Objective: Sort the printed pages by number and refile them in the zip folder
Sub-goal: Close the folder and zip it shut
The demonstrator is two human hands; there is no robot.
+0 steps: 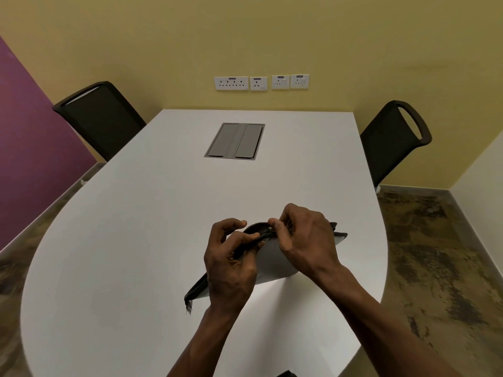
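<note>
- Two black chairs (103, 118) flanking a white table (136, 240), standing well back from the work at the far corners; a grey cable hatch (234, 141) sitting flush in the tabletop, well apart from the hands.
- Lying flat on the near part of the table: the zip folder (275, 263), pale grey with a dark zip edge, angled with its near-left corner pointing toward the person.
- Showing no printed pages anywhere on the table, so probably being inside the folder or not yet out; cannot tell which.
- Gripping the folder's left zip edge: the left hand (231, 262), fingers curled round the dark trim and bracing it.
- Pinching at the top edge: the right hand (304, 238), thumb and forefinger closed narrow on the small metal zip pull (270, 228).
- Judging the step as working the zip round the curved corner, whether opening or closing not being clear.
- Doing it well: keeping the left hand's hold just beside the slider so the tape is staying taut, drawing the pull along the track's line rather than upward, easing round the corner, keeping paper edges clear of the teeth.
- Watching for snagging at the bend; backing off slightly instead of forcing.
</note>
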